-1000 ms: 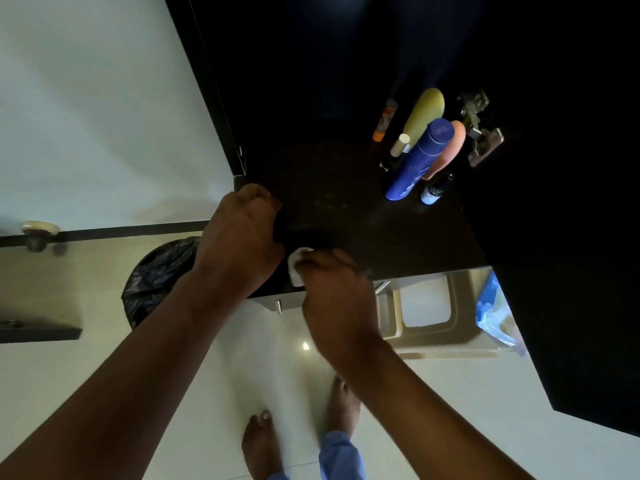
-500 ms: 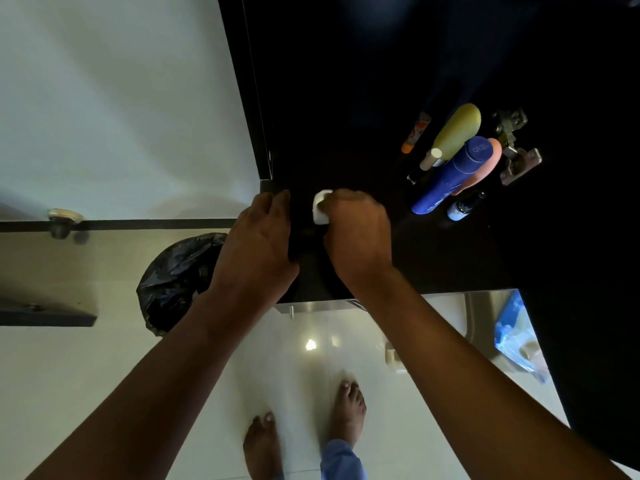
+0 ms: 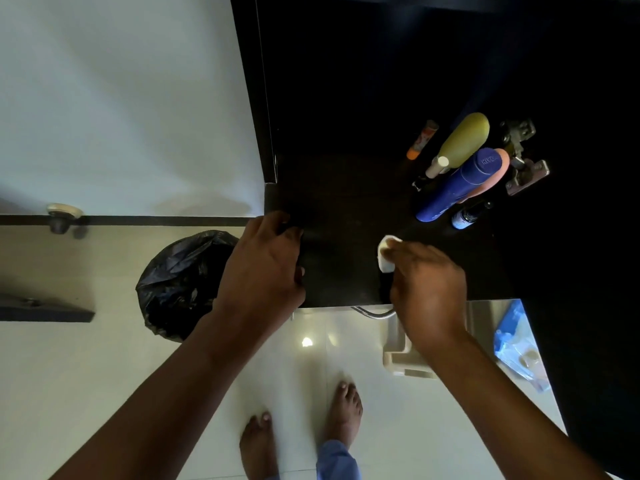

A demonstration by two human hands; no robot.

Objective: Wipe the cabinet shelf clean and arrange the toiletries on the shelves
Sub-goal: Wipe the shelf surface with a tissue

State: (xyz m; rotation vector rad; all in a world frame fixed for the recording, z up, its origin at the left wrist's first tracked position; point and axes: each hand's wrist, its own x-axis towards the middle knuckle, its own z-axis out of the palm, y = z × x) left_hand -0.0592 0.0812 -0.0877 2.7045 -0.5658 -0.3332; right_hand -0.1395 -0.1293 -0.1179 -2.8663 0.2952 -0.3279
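Observation:
The dark cabinet shelf (image 3: 343, 216) runs across the middle of the view. My right hand (image 3: 427, 289) holds a small white wipe (image 3: 385, 252) pressed on the shelf near its front edge. My left hand (image 3: 263, 268) rests at the shelf's front left corner, fingers curled over the edge. At the back right of the shelf stand a blue bottle (image 3: 457, 187), an olive-green bottle (image 3: 462, 143), a peach tube (image 3: 497, 176) behind the blue one, an orange stick (image 3: 420, 140) and a small dark vial (image 3: 465, 216).
A black bin bag (image 3: 180, 282) sits on the pale floor below left. A beige stool (image 3: 398, 355) and a blue packet (image 3: 517, 344) lie under the shelf at right. The metal hinge (image 3: 523, 161) and dark cabinet door (image 3: 588, 237) close off the right. My bare feet are below.
My right hand has slid the wipe rightward and toward the shelf's front edge, away from my left hand. My left hand stays at the front left corner.

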